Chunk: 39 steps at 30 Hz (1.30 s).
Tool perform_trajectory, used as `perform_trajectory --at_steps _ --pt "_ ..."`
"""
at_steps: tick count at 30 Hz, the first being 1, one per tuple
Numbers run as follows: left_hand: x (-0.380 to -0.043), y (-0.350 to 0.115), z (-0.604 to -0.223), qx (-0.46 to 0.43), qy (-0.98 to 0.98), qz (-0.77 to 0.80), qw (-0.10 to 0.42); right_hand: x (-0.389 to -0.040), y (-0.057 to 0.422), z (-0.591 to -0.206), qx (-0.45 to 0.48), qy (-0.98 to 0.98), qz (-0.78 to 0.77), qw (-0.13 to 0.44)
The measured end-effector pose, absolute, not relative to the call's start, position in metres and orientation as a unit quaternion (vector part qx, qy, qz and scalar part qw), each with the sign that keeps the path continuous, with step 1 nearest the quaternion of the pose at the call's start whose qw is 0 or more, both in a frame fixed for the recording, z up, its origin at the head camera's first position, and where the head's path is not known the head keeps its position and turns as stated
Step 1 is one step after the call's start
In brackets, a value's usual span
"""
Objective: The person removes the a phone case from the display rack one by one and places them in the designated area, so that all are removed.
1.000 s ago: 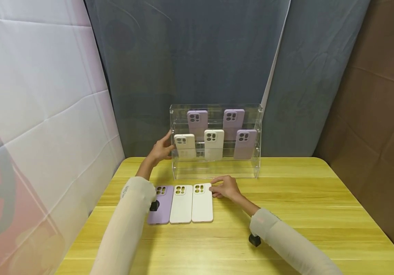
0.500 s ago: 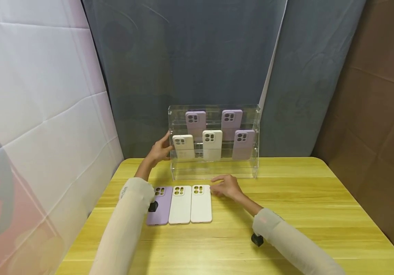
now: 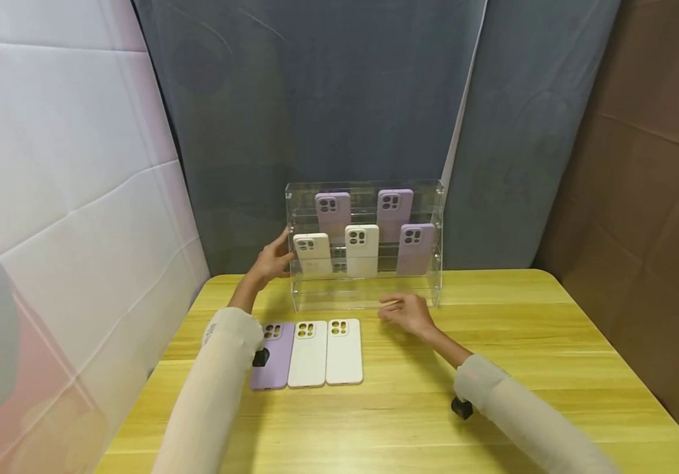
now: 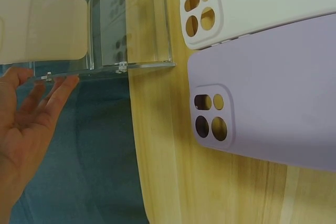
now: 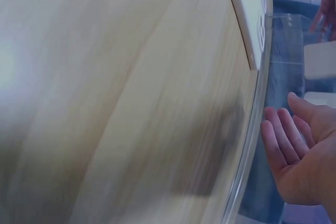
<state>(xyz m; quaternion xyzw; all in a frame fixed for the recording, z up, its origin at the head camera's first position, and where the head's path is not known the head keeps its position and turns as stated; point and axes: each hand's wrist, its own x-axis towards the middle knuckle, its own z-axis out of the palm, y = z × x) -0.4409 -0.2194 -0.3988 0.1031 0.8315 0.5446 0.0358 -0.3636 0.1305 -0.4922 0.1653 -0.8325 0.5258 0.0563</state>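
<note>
My left hand (image 3: 272, 262) is at the left side of a clear acrylic display stand (image 3: 369, 287). In the left wrist view its fingertips touch the stand's side panel, fingers fairly straight. My right hand (image 3: 408, 313) hovers before the stand's front right, holding nothing, fingers loosely bent. To its left three phone cases lie flat in a row: a white phone case (image 3: 344, 355), another white phone case (image 3: 307, 359) and a purple phone case (image 3: 274, 368), partly hidden by the left sleeve. On the stand's lower tier lean a cream case (image 3: 313, 253), a white case (image 3: 362, 253) and a purple case (image 3: 415, 250).
Higher on the stand lean two more purple cases, a left one (image 3: 333, 214) and a right one (image 3: 394, 207). The wooden table (image 3: 493, 342) has a grey curtain (image 3: 363, 92) behind it, a white cloth wall (image 3: 78, 131) at left and a brown one (image 3: 659, 164) at right.
My right hand has left the rightmost white case's upper right corner and moved right and slightly away toward the stand. The left hand stays at the stand's side; the view shifts slightly.
</note>
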Motion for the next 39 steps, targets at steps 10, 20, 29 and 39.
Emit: perform_trajectory --at_steps 10,20,29,39 --pt "-0.442 -0.220 -0.400 0.104 0.834 0.540 0.035 -0.363 0.164 -0.477 0.168 -0.862 0.465 0.113" --pt "-0.442 -0.222 -0.399 0.109 0.834 0.540 0.036 -0.370 0.196 -0.461 0.163 -0.869 0.437 0.165" --pt "-0.442 -0.222 -0.400 0.111 0.834 0.539 0.033 -0.377 0.212 -0.447 0.160 -0.867 0.421 0.213" --pt "-0.440 -0.221 -0.399 0.109 0.833 0.542 0.034 -0.391 0.230 -0.420 0.114 -0.869 0.421 0.234"
